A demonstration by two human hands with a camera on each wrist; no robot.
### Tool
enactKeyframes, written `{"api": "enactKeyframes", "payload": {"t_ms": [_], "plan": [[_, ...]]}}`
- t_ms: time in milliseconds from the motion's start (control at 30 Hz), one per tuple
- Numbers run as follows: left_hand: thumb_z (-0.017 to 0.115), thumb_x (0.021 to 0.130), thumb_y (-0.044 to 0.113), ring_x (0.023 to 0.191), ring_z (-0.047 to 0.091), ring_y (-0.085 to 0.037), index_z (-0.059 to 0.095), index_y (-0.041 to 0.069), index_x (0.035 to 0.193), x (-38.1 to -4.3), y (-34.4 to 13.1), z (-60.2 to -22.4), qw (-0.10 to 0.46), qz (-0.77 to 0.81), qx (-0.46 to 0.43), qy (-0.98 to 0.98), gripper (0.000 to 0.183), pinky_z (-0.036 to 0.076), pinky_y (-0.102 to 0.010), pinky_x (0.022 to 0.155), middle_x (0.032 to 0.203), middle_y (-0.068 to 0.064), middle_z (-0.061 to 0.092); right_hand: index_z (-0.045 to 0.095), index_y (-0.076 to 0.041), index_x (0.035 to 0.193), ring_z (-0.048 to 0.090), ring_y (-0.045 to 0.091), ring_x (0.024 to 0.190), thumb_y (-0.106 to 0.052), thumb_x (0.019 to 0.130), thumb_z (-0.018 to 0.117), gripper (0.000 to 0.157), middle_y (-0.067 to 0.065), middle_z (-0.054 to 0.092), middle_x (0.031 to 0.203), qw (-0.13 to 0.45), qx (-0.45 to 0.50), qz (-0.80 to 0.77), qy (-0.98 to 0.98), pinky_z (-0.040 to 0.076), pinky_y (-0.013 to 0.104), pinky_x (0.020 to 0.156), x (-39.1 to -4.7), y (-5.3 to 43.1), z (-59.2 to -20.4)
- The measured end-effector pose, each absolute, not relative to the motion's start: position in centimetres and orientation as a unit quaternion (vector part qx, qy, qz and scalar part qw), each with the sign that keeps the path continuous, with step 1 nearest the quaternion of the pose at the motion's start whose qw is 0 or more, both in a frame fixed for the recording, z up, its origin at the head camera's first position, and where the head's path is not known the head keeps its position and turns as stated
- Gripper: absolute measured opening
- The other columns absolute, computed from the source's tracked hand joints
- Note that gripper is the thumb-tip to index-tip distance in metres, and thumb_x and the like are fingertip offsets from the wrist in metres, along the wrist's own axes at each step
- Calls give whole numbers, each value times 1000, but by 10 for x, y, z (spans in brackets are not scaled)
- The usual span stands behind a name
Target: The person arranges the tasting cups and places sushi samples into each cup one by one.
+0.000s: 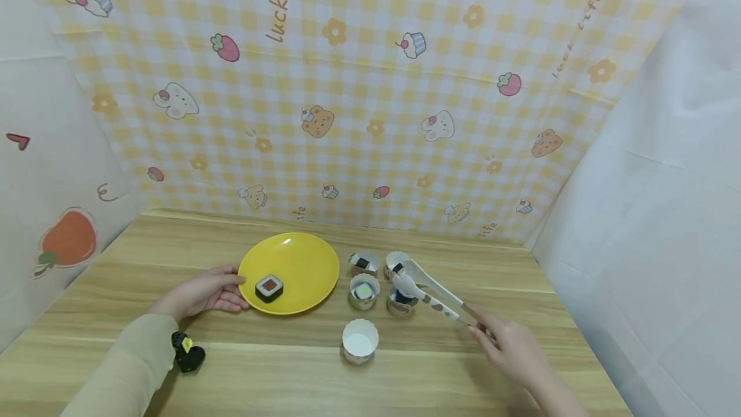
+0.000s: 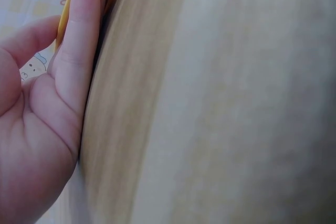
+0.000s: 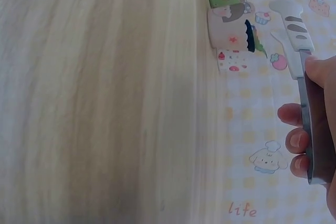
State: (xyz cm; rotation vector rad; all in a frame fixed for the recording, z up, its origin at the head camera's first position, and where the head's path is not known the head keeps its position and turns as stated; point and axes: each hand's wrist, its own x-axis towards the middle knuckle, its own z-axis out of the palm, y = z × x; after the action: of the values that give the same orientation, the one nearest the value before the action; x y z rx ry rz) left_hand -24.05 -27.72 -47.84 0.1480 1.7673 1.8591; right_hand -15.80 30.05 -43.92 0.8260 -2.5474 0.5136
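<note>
My left hand (image 1: 208, 291) pinches the left rim of a yellow plate (image 1: 309, 275), thumb above and fingers beneath. A sushi roll (image 1: 269, 288) with a dark wrap and red centre sits on the plate's left side. With curled fingers my right hand (image 1: 512, 349) grips white-tipped tongs (image 3: 299, 32). The tong tips are apart, over the right-hand paper cups. Below them, the front right cup (image 1: 402, 307) holds a dark piece with some green, and the back right cup (image 1: 396, 256) holds a black-and-white piece, partly hidden by the tongs.
The back left cup (image 1: 370, 257) holds a black-and-white piece; the front left cup (image 1: 363, 303) holds a white piece with a yellow-green centre. Nearer stands another paper cup (image 1: 359, 356), its white inside showing. A checked cloth (image 1: 370, 95) hangs behind the wooden table (image 1: 278, 378).
</note>
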Motion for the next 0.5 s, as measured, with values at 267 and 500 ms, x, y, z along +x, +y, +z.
{"api": "enactKeyframes", "payload": {"t_ms": [267,500], "plan": [[39,103,13,83,69,-27,1,-14,143,-240,-277,-478,282,697,54,657,62,57,-38,78,94,-18,67,61,-7,126,26,-12,46,-9,85,72,42,-18,56,75,212,317,178,-907,27,9,36,-163,289,-433],[39,103,14,84,69,-27,0,-14,144,-240,-278,-479,280,694,57,661,63,57,-39,79,95,-18,67,60,-9,126,27,-12,47,-16,88,70,40,-19,56,76,213,329,169,-904,27,10,37,-169,277,-428]]}}
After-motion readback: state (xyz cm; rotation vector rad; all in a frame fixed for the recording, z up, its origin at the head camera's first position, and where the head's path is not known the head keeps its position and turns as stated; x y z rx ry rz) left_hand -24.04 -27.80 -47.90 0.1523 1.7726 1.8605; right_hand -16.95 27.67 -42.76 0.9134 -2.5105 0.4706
